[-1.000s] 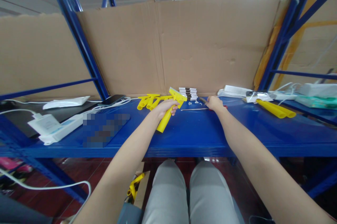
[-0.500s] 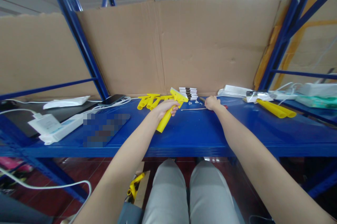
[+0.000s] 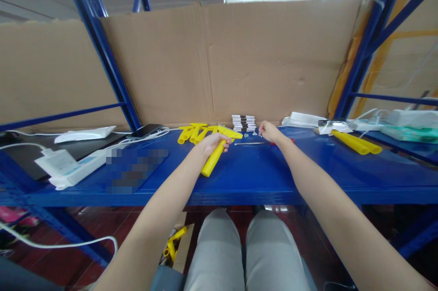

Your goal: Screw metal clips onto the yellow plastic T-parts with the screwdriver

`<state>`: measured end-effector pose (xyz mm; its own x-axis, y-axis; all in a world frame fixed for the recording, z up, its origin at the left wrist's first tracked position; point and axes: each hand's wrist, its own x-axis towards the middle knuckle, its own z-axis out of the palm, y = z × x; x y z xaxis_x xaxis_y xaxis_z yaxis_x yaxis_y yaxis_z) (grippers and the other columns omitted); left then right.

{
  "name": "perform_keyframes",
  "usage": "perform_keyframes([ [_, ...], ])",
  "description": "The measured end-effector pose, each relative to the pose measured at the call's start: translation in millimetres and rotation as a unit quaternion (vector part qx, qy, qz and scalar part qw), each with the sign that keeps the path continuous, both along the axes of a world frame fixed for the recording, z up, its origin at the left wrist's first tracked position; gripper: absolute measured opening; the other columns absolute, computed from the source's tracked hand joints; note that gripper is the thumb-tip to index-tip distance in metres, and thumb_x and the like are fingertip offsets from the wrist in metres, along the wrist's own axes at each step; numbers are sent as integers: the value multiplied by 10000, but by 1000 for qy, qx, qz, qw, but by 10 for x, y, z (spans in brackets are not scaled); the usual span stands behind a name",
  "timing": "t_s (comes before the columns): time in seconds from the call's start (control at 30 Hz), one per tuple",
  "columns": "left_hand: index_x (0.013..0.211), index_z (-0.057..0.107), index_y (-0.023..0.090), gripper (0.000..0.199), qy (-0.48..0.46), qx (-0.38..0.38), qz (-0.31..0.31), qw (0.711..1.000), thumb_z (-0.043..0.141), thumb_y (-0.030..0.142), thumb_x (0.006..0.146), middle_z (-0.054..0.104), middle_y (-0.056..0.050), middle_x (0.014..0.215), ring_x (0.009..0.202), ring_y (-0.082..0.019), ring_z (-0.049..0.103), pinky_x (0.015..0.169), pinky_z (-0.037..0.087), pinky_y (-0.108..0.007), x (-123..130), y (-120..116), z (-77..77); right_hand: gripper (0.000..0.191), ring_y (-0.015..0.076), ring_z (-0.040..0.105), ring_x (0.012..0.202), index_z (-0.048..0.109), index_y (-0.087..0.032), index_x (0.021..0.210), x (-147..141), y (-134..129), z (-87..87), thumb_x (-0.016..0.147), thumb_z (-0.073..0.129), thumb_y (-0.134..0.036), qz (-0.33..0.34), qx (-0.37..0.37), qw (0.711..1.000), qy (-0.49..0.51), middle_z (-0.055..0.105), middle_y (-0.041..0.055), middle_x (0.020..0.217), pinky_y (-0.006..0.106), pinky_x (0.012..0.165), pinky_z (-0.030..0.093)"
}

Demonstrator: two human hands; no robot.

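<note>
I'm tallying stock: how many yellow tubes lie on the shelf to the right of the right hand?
2: one tube nearer the right hand, the other tube just right of it. More could be hidden.

Yellow T-shaped tool slanted, head farthest; small pieces, perhaps screws, nearby.

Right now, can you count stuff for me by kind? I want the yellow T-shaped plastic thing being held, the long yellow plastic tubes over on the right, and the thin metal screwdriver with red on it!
Yellow T-shaped plastic tool in the left hand: 1
Long yellow plastic tubes: 2
Thin metal screwdriver: 1
Total: 4
</note>
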<state>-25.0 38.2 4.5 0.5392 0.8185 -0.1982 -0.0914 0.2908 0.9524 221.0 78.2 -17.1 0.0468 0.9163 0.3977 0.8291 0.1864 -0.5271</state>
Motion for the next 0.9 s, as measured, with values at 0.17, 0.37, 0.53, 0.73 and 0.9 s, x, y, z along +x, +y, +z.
perform_keyframes([
  [0.17, 750, 515, 129, 163, 13, -37, 31, 999, 465, -26, 748, 511, -4, 551, 384, -71, 417, 380, 379, -180, -21, 44, 4, 159, 134, 598, 644, 536, -185, 593, -221, -83, 40, 670, 597, -60, 179, 10, 970, 164, 641, 11, 627, 252, 677, 473],
  [0.37, 786, 533, 113, 181, 16, -24, 15, 999, 413, -23, 784, 510, -5, 544, 372, -66, 393, 355, 342, -170, 16, -64, 49, 114, 128, 565, 628, 617, -178, 638, -459, -200, 86, 628, 707, -247, 279, 8, 929, 244, 650, 7, 661, 277, 673, 469],
  [0.53, 792, 522, 128, 171, 26, -23, 2, 999, 419, -9, 793, 506, 1, 551, 379, -68, 392, 346, 334, -168, 36, -77, 47, 150, 115, 512, 593, 601, -172, 609, -537, -227, 85, 610, 699, -284, 287, 1, 930, 231, 600, -16, 610, 264, 628, 428],
  [0.73, 760, 518, 123, 173, 17, -18, 1, 1000, 417, -12, 797, 516, -14, 568, 376, -68, 392, 342, 333, -171, 34, -75, 36, 141, 113, 487, 594, 586, -169, 630, -552, -269, 118, 654, 644, -295, 287, 14, 940, 184, 580, -15, 613, 246, 595, 394],
  [0.9, 768, 524, 131, 124, -1, -22, -19, 1000, 490, 13, 783, 508, 2, 571, 382, -67, 406, 340, 330, -168, 25, -45, 13, 122, 113, 476, 587, 567, -171, 622, -578, -296, 144, 676, 606, -272, 292, 21, 947, 130, 557, -20, 596, 242, 587, 388],
])
